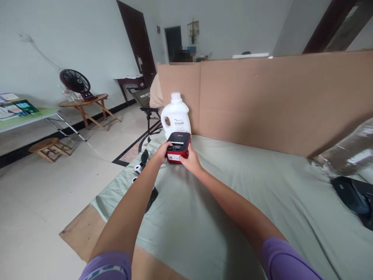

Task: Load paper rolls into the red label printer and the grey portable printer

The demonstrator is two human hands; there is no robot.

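Observation:
A small red and black label printer (178,144) is gripped between my two hands, with a white label on its near side. My left hand (162,152) holds its left side, the thumb on top near a slot. On the right side, my right hand (191,158) wraps round the lower corner. Right behind the printer stands a white detergent jug (177,114) with a handle and a white cap. Small white rolls (137,169) and a black plastic bag (151,199) lie left of my left forearm, partly hidden by it.
A pale green cloth (221,202) covers the surface, with a tall cardboard panel (262,105) along its back. At the right lie a clear plastic-wrapped bundle (346,147) and a black object (354,196). A person sits behind the panel by a folding chair (142,97).

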